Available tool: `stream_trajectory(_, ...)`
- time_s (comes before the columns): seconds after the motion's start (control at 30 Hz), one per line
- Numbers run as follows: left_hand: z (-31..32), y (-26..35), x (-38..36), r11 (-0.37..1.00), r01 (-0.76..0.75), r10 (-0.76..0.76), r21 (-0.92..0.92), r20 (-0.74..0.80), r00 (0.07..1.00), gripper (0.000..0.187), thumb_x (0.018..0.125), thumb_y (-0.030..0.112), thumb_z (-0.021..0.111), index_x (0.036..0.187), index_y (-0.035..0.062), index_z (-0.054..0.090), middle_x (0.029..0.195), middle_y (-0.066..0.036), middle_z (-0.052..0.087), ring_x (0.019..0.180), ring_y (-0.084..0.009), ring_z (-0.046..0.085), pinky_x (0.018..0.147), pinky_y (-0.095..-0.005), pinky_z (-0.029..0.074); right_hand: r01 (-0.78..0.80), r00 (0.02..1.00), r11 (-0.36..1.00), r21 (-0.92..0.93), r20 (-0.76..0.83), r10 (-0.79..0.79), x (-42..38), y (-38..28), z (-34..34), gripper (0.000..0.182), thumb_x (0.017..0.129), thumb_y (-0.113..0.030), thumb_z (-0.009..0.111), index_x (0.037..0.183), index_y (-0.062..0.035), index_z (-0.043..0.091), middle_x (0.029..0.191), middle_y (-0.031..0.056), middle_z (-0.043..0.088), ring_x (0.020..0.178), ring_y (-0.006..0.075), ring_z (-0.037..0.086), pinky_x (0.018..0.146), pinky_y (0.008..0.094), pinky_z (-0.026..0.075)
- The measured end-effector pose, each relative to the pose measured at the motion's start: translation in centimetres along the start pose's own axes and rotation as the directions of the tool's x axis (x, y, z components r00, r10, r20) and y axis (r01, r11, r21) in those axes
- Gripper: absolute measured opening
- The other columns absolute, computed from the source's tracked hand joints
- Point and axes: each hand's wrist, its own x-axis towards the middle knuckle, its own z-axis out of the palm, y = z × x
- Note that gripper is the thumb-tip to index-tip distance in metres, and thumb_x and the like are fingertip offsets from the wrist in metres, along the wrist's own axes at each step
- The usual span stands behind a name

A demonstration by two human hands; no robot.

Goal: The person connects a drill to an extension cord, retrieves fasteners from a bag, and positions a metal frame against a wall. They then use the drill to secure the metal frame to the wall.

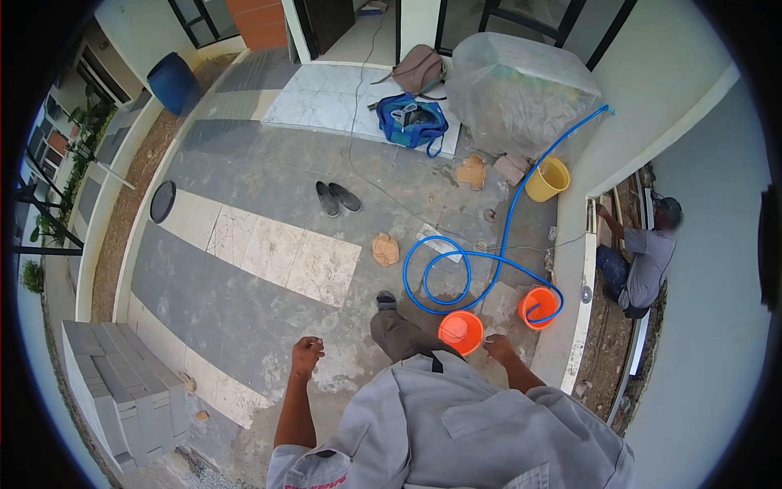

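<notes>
Even, diffuse daylight casts faint shadows; fisheye distortion bends lines near blackened corners.

head view faces forward-down, edges unclear

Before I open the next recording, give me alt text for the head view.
A person stands on a paved floor, right hand beside an orange bucket, left hand held apart. A blue hose loops ahead of them, its end in a second orange bucket; another person is at right.
</notes>
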Motion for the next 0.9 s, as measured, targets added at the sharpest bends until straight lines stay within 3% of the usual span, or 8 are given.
stream_trajectory(0.2,-4.0,-2.4,3.9,0.971,0.201,-0.205,0.128,0.022,0.978,0.028,0.095,0.022,0.073,0.110,-0.0010,0.070,0.085,-0.011,0.072,0.068,-0.0201,0.069,0.060,-0.0338,0.053,-0.029,0.991,0.999,-0.016,0.131,0.031,9.5,-3.7,2.7,0.044,0.093,-0.028,0.076,0.125,0.0006,0.069,0.094,0.0165,0.074,0.069,0.0267,0.074,0.062,0.0395,0.060)
stream_trajectory(0.3,-9.2,-4.1,5.8,0.903,0.430,-0.430,0.006,0.006,0.903,0.022,0.097,0.022,0.069,0.108,0.0031,0.069,0.081,-0.009,0.070,0.061,-0.0189,0.066,0.052,-0.0325,0.048,0.308,0.951,0.950,0.043,-0.036,-0.307,12.4,-6.9,3.6,0.043,0.091,-0.029,0.077,0.123,-0.0003,0.070,0.090,0.0163,0.074,0.067,0.0253,0.073,0.061,0.0406,0.059)
stream_trajectory(0.43,-11.3,-1.5,6.8,0.800,0.515,-0.558,-0.308,-0.066,0.827,0.015,0.100,0.020,0.064,0.106,0.0068,0.064,0.073,-0.004,0.062,0.054,-0.0171,0.060,0.047,-0.0302,0.042,0.274,0.950,0.961,0.039,-0.164,-0.265,16.5,-16.8,0.4,0.044,0.089,-0.027,0.079,0.123,0.0010,0.070,0.092,0.0184,0.075,0.067,0.0225,0.072,0.063,0.0375,0.059)
stream_trajectory(0.6,-9.5,4.0,10.3,0.845,0.489,-0.515,-0.216,-0.086,0.853,0.022,0.100,0.022,0.066,0.114,0.0050,0.065,0.070,-0.002,0.061,0.050,-0.0146,0.056,0.044,-0.0305,0.039,0.294,0.925,0.956,0.007,-0.255,-0.283,19.6,-22.7,-3.7,0.043,0.089,-0.024,0.078,0.122,0.0016,0.071,0.092,0.0208,0.076,0.069,0.0232,0.073,0.068,0.0363,0.061)
stream_trajectory(0.8,-10.6,2.3,21.6,0.924,-0.162,0.137,0.345,0.096,0.986,0.024,0.097,0.025,0.069,0.099,0.0021,0.076,0.080,-0.006,0.071,0.052,-0.0140,0.057,0.045,-0.0295,0.041,0.086,0.966,0.992,0.087,-0.252,-0.062,22.7,-23.8,-2.9,0.044,0.089,-0.022,0.078,0.125,0.0033,0.070,0.093,0.0199,0.076,0.068,0.0253,0.074,0.058,0.0374,0.062)
stream_trajectory(0.83,-11.4,0.7,25.3,0.867,-0.336,0.302,0.369,0.146,0.942,0.025,0.097,0.026,0.069,0.097,0.0021,0.076,0.080,-0.006,0.071,0.052,-0.0136,0.055,0.045,-0.0290,0.040,0.058,0.969,0.995,0.075,-0.244,-0.038,22.9,-24.6,-2.7,0.045,0.090,-0.022,0.077,0.125,0.0036,0.069,0.094,0.0198,0.076,0.067,0.0257,0.074,0.057,0.0377,0.061)
stream_trajectory(0.87,-13.0,1.0,28.9,0.128,-0.793,0.708,0.596,0.505,0.494,0.024,0.098,0.026,0.067,0.097,0.0031,0.075,0.078,-0.005,0.069,0.055,-0.0144,0.057,0.048,-0.0293,0.043,0.088,0.971,0.994,0.058,-0.229,-0.072,22.9,-25.1,-1.9,0.045,0.090,-0.022,0.077,0.126,0.0034,0.069,0.095,0.0198,0.075,0.066,0.0259,0.074,0.055,0.0373,0.060)
stream_trajectory(0.9,-13.8,3.5,30.6,0.418,-0.681,0.540,0.602,0.438,0.719,0.023,0.098,0.026,0.067,0.099,0.0035,0.074,0.077,-0.004,0.068,0.058,-0.0157,0.060,0.051,-0.0306,0.045,0.118,0.970,0.992,0.040,-0.216,-0.107,22.9,-25.3,-0.9,0.045,0.090,-0.022,0.077,0.126,0.0032,0.069,0.096,0.0198,0.075,0.065,0.0261,0.073,0.053,0.0369,0.059)
